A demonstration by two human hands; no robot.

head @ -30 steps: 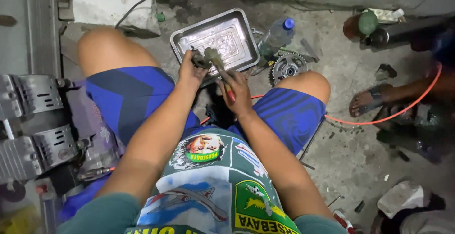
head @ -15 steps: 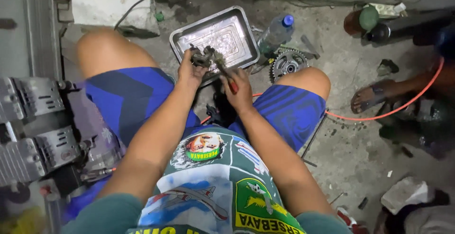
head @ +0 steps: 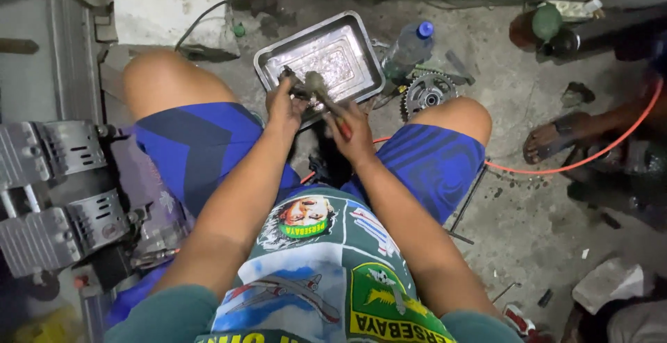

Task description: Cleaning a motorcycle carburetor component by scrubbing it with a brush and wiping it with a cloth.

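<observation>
Metal part (head: 300, 87) clamped in left hand (head: 283, 107) fingers | right hand (head: 353, 131) grips tool (head: 326, 100)

Light is dim and cool, strongest at the centre and falling from above. The metal tray (head: 351, 44) throws back a pale glare. Corners sink into darkness, deepest at lower left and right. Deep shadow lies between the knees. The hands (head: 286, 103) are slightly smeared by motion; wide-angle bending curves the edges.

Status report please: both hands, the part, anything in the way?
Left hand grips small dark metal part over metal tray. Right hand works a red-handled tool on it. Plastic bottle and sprocket close beside, not blocking.
</observation>
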